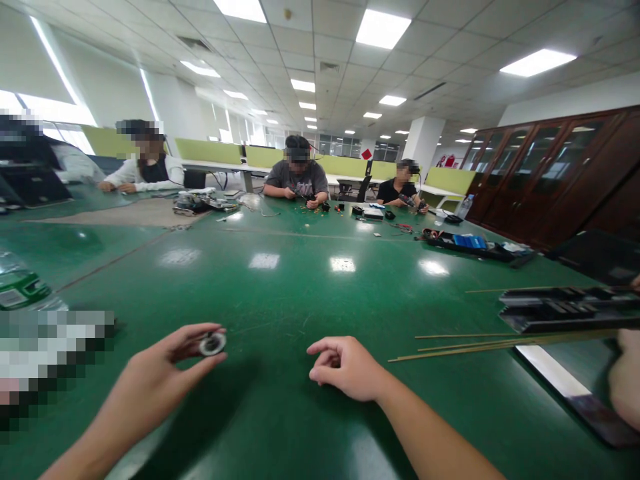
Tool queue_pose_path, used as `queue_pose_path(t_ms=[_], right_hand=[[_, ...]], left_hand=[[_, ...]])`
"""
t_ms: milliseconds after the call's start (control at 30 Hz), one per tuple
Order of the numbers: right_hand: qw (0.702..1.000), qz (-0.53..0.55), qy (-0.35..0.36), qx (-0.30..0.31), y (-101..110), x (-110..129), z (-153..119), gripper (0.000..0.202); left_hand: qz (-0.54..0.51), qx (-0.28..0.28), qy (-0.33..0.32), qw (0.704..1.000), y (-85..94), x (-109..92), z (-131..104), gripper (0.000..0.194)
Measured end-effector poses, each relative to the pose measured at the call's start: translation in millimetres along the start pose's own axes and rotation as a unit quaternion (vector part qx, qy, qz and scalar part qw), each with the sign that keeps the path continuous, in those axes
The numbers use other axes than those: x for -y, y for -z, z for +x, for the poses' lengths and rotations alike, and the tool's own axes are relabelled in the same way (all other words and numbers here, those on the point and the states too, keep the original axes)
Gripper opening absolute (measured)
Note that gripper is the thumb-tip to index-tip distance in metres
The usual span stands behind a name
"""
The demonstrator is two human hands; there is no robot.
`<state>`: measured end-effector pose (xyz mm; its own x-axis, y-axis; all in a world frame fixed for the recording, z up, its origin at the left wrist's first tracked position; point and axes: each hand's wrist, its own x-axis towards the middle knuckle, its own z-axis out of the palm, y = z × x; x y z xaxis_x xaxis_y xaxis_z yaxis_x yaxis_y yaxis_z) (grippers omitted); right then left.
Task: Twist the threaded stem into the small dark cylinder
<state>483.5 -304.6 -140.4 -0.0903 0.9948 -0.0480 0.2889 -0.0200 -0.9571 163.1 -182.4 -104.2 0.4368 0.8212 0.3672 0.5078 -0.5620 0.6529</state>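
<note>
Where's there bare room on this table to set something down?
Between the left hand and right hand, and beyond both, short of the black tray. Crowded: right, with thin rods and black channels; left, around the bottle.

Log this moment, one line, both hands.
left hand: small round part between thumb and fingers | right hand: fingers curled, nothing visible in it | surface: green table
</note>
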Motion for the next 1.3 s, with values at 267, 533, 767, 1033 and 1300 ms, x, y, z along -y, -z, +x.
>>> queue_pose_path(t_ms=[267, 533, 767, 1033, 1300], right_hand=[[0.975, -0.168, 0.093, -0.111, 7, 9, -2, 0.058], [0.963, -0.229, 0.113, -0.082, 4, 4, 2, 0.067], [0.951, -0.269, 0.133, -0.071, -1, 5, 2, 0.038], [0.946, -0.279, 0.146, -0.073, -6, 6, 1, 0.016], [0.947, -0.274, 0.149, -0.072, -7, 5, 1, 0.015]], left_hand=[[-0.077, 0.144, -0.202, 0.966, -91.8, -56, 33, 0.037], [-0.072, 0.135, -0.228, 0.962, -105.9, -26, 17, 0.027], [-0.104, 0.163, -0.226, 0.955, -108.4, -33, 17, 0.025], [-0.115, 0.153, -0.226, 0.955, -112.0, -31, 12, 0.029], [-0.121, 0.146, -0.218, 0.957, -114.3, -32, 13, 0.028]])
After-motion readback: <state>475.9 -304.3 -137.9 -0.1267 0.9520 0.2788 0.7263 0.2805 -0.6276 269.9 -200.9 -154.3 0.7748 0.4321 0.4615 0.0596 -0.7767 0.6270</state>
